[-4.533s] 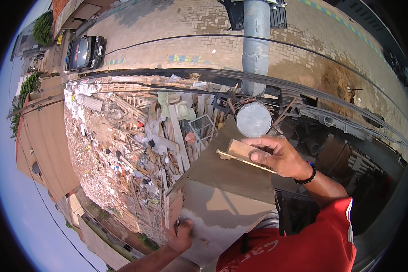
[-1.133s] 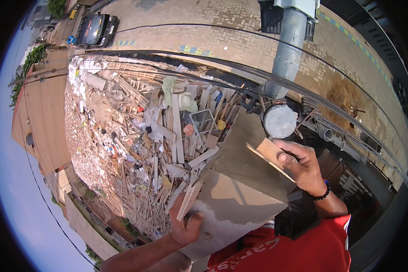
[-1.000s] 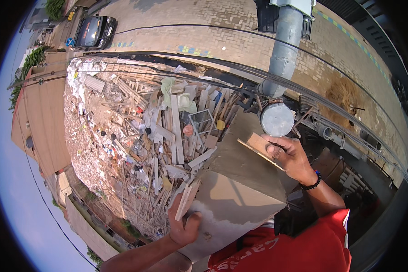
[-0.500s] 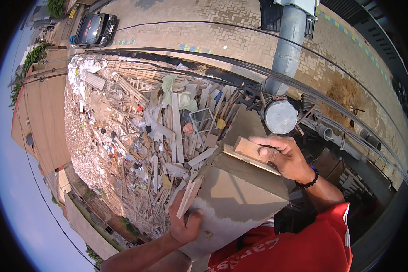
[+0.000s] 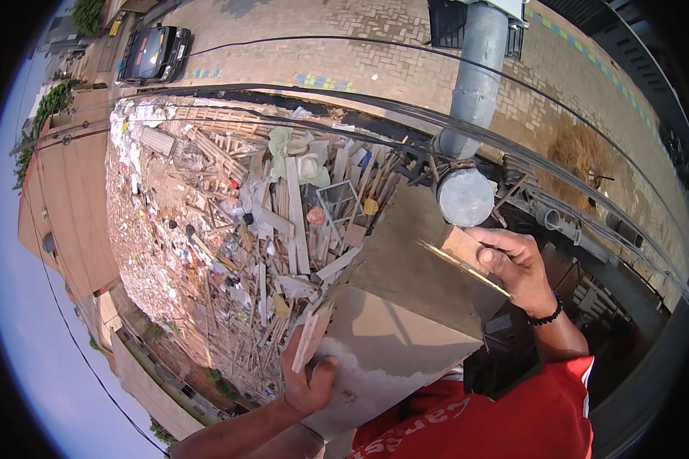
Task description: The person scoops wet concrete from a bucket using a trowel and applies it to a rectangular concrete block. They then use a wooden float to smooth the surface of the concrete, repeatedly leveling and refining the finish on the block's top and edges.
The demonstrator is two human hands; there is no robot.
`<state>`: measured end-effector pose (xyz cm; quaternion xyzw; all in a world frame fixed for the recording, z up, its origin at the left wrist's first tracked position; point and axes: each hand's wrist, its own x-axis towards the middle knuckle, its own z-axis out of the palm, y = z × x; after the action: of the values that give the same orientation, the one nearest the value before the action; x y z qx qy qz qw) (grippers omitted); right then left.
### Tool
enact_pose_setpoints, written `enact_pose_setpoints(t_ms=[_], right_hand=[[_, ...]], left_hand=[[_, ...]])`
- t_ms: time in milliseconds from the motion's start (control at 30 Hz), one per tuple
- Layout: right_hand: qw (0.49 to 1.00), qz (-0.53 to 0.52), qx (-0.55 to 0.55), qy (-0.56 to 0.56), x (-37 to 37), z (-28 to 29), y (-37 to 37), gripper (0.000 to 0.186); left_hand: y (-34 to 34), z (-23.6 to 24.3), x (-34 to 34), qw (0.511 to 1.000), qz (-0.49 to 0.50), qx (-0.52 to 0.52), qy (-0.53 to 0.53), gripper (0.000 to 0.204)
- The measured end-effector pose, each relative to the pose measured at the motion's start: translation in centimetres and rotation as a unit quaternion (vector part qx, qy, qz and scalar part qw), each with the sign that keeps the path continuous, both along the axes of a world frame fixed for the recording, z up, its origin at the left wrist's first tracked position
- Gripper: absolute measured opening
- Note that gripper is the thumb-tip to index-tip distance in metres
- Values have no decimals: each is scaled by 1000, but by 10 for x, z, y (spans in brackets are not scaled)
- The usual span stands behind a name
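Debris [image 5: 207, 222] covers centre-left; lower centre, left hand [image 5: 311, 385] clasps a board [image 5: 312, 336]; centre-right, right hand [image 5: 517, 269] grips a wooden float [image 5: 461, 246] near a grey cylinder [image 5: 467, 197].

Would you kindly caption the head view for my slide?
Right hand holds a wooden float near grey plaster; left hand grips a board.

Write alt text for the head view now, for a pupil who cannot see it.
A person's right hand grips a wooden float at a grey ledge; the left hand holds a board at the ledge's left edge. Beyond are a heap of scrap wood, a grey pole and a paved street with a dark car.
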<state>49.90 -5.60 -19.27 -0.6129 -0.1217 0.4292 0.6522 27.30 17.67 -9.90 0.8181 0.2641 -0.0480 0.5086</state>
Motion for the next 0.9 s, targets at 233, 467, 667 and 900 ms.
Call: enact_pose_setpoints(t_ms=[233,467,667,900], right_hand=[[995,23,-95,35,-17,-52,22,28],[996,36,-56,52,-18,-43,49,32],[997,72,-22,11,-15,-16,58,31],[996,69,47,7,-10,9,58,30]], left_hand=[[4,2,-14,999,-25,0,35,54],[3,0,-6,999,-35,27,-2,51],[8,-6,-19,989,-111,96,-22,49],[2,-6,-12,1000,-18,10,-5,48]])
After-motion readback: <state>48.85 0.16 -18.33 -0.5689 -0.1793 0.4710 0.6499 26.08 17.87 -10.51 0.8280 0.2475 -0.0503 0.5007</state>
